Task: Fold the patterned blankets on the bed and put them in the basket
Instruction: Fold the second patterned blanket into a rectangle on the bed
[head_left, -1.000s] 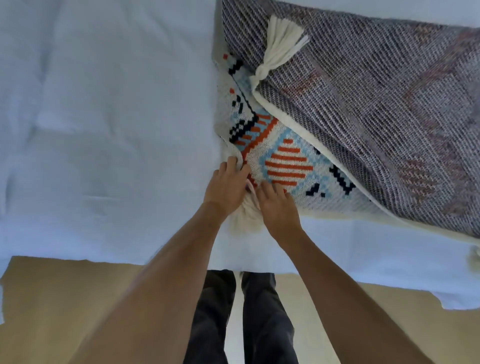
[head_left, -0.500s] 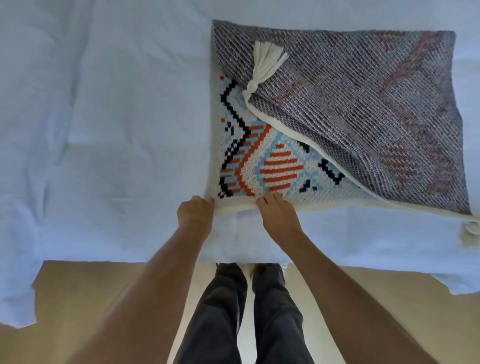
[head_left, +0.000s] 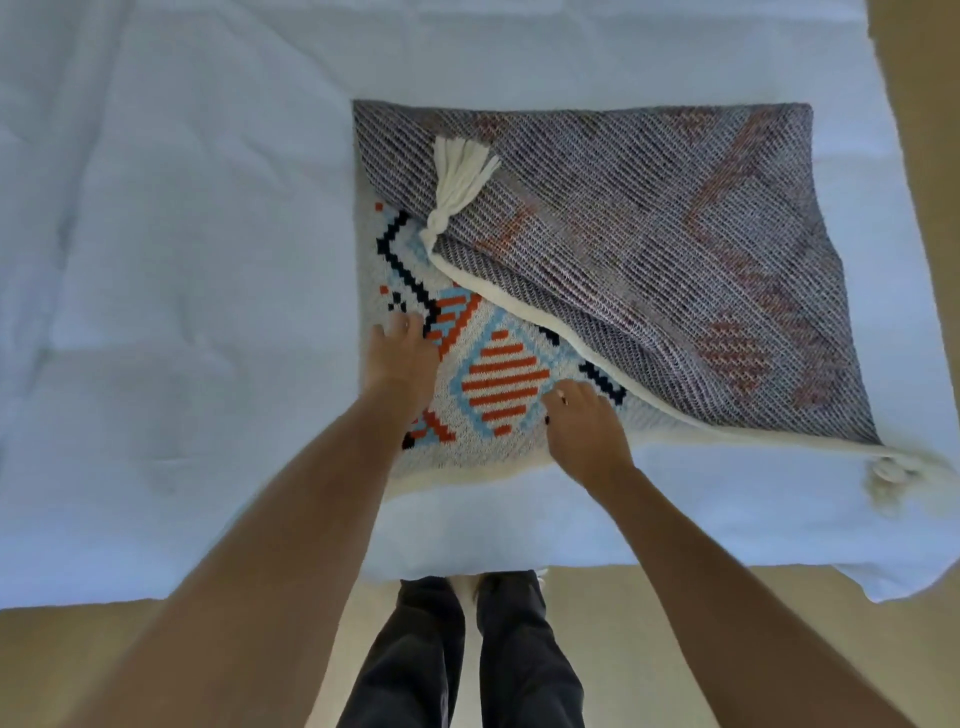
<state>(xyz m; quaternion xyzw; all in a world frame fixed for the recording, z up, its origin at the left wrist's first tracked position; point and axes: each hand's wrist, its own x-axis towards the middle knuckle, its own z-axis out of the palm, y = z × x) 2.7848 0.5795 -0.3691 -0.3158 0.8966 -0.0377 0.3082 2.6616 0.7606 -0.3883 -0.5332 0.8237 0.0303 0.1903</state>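
Observation:
A patterned blanket (head_left: 649, 249) lies folded on the bed, its grey woven underside turned over on top and an orange, blue and black diamond pattern showing at the lower left. A cream tassel (head_left: 457, 182) lies on the grey flap; another tassel (head_left: 898, 473) hangs off the right corner. My left hand (head_left: 400, 353) rests flat on the patterned part near its left edge, fingers straight. My right hand (head_left: 582, 426) lies on the pattern near the front edge, fingers loosely bent. No basket is in view.
The bed (head_left: 182, 260) is covered with a pale blue-white sheet, wide and bare to the left of the blanket. Its front edge runs just in front of my legs (head_left: 467, 649). Tan floor (head_left: 727, 623) lies below and at the far right.
Both hands have let go of the blanket's front edge and moved forward onto the patterned surface. The blanket now lies flatter and squarer.

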